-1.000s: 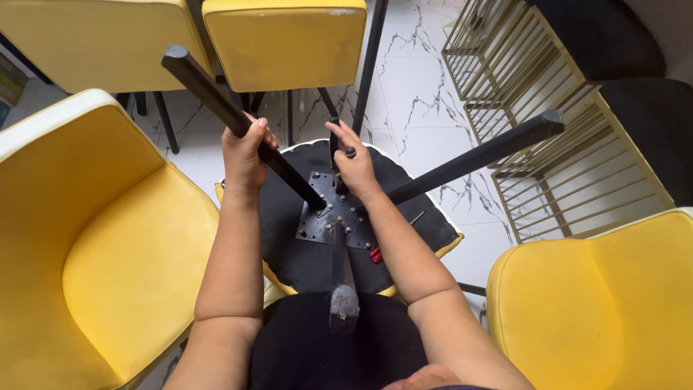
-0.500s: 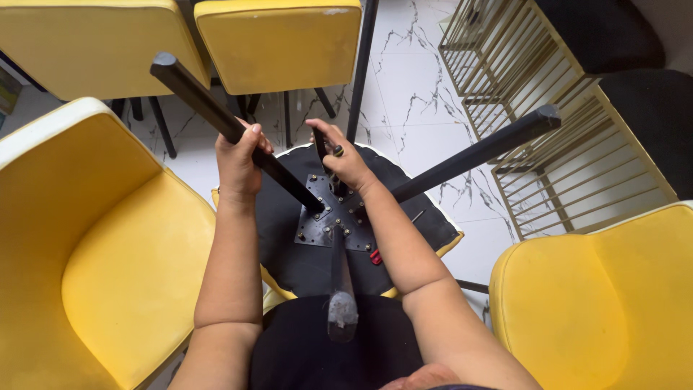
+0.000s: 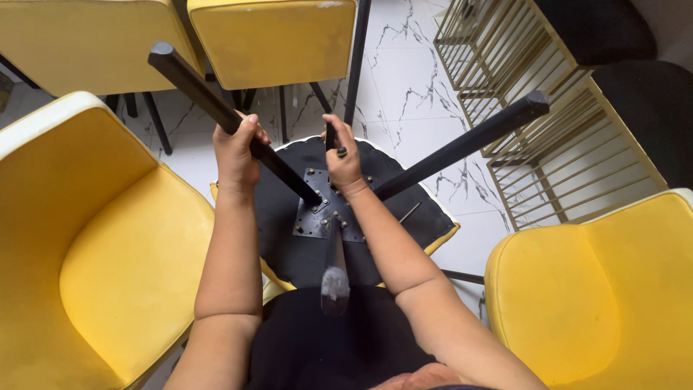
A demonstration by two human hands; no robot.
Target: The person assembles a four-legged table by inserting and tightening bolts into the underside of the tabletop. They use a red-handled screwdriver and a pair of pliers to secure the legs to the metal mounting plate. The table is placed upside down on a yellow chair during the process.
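An upturned yellow chair with a black underside (image 3: 289, 245) rests against my lap, its black legs pointing up. My left hand (image 3: 237, 150) grips the left chair leg (image 3: 209, 97) about halfway along. My right hand (image 3: 343, 157) is closed around a small dark tool (image 3: 332, 139) just above the grey metal mounting plate (image 3: 321, 215), which carries several bolts. A second leg (image 3: 462, 143) slants off to the right, and a third leg (image 3: 335, 271) points toward me. A thin metal pin (image 3: 408, 212) lies on the black underside.
Yellow chairs stand at the left (image 3: 94, 245), at the lower right (image 3: 599, 289) and at the top (image 3: 274, 36). A gold wire rack (image 3: 548, 123) lies on the white marble floor (image 3: 411, 79) at the right, beside a black seat (image 3: 642, 108).
My right hand has moved a little up from the plate with the tool. My left hand keeps its grip on the leg. The view has shifted slightly.
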